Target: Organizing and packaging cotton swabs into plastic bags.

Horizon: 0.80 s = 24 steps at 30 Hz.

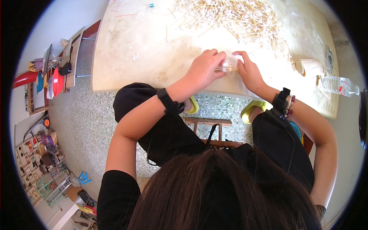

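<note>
Small clear plastic bag sits between your two hands, over the near part of the pale wooden bench. Long axis roughly left-right; can't tell which way its mouth points. Your left hand: fingers curled nearly closed, pinching the bag's left end. Your right hand: thumb and index parted at its right end, grip unclear. Pile of thin, pale, white-tipped sticks beyond.

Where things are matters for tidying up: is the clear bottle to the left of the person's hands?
No, the clear bottle is near the right edge of the table, right of both the left hand and right hand.
</note>
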### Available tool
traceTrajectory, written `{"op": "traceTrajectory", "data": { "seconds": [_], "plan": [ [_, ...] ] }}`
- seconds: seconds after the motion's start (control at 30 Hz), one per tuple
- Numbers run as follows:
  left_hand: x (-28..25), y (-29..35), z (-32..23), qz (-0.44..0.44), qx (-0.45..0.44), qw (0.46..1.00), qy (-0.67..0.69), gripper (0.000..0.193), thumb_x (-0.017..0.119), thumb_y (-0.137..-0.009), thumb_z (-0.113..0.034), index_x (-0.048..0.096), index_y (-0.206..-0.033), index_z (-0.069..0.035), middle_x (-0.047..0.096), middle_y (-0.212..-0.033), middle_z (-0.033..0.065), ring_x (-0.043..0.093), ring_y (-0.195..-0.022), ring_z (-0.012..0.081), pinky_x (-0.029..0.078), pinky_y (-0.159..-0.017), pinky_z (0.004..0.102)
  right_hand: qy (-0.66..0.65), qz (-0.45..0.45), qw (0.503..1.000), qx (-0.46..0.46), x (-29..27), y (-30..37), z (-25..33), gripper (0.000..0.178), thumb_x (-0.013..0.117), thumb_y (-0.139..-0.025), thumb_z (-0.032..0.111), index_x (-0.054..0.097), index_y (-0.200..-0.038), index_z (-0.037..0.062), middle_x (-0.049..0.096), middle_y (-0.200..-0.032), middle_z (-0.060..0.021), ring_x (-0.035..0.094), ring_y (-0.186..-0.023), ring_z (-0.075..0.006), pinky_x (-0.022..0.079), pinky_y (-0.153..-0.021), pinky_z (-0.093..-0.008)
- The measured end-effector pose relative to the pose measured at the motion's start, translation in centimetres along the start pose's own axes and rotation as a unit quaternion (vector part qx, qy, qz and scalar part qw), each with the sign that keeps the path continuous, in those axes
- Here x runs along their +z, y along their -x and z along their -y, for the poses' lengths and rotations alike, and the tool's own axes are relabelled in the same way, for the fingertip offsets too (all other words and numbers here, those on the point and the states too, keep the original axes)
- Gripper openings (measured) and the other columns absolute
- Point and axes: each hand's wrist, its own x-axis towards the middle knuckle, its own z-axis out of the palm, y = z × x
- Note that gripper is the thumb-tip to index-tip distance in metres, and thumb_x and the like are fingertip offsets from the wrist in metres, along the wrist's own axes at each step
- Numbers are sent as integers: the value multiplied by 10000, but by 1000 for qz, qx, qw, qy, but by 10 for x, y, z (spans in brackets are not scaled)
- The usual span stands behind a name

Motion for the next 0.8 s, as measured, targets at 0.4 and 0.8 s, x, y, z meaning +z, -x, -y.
{"op": "traceTrajectory", "data": {
  "seconds": [0.4,0.8],
  "plan": [
    [6,-1,-1,-41,84,995,-45,226,731,-634,-135,533,-740,-110,494,-745,51,517,-782,242,407,-714,352,30,2,998,-58,12,1,6,291,353,-925,154,357,-1214,123,560,-611,-202,560,-606,-399,407,-570,-491],
    [-27,-9,17,109,15,992,56,204,708,-661,-48,555,-795,-43,547,-728,59,553,-704,198,460,-641,309,-21,6,1000,-22,6,2,5,309,370,-913,150,374,-1221,136,527,-571,-179,536,-548,-366,389,-545,-456]
  ]
}}
